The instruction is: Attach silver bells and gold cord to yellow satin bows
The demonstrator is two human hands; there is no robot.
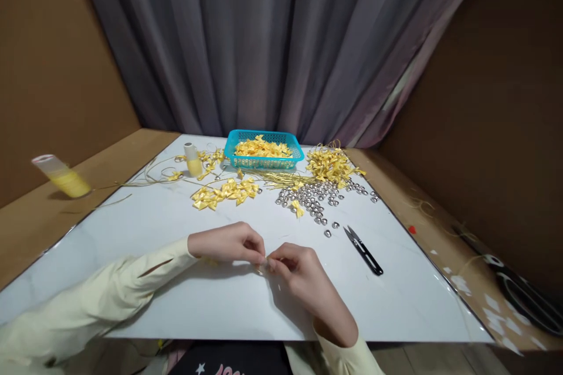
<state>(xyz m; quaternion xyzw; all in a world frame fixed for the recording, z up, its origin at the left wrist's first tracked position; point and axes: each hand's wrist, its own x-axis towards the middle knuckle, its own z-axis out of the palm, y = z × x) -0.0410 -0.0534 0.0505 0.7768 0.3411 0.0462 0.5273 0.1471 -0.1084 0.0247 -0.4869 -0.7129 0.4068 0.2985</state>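
Note:
Low over the white board (211, 304), my left hand (231, 243) and my right hand (301, 272) meet with their fingertips almost touching. Both are closed in a pinch. Between them shows a tiny shiny, pale bit, mostly hidden by the fingers and too small to name. Beyond my hands lie a row of yellow ribbon bows (226, 192) and a spread of silver heart-shaped beads (312, 202), with one yellow bow (297, 208) among the beads. Black thread snips (364, 251) rest to the right of my right hand, blades pointing away.
A blue basket (229, 152) of yellow bows stands at the back. Right of it are a bow pile (329, 164) and gold cords (281, 179). Yellow thread spools (192, 161) (65, 179) stand left. Black scissors (523, 293) and paper scraps lie far right. Cardboard walls flank the board.

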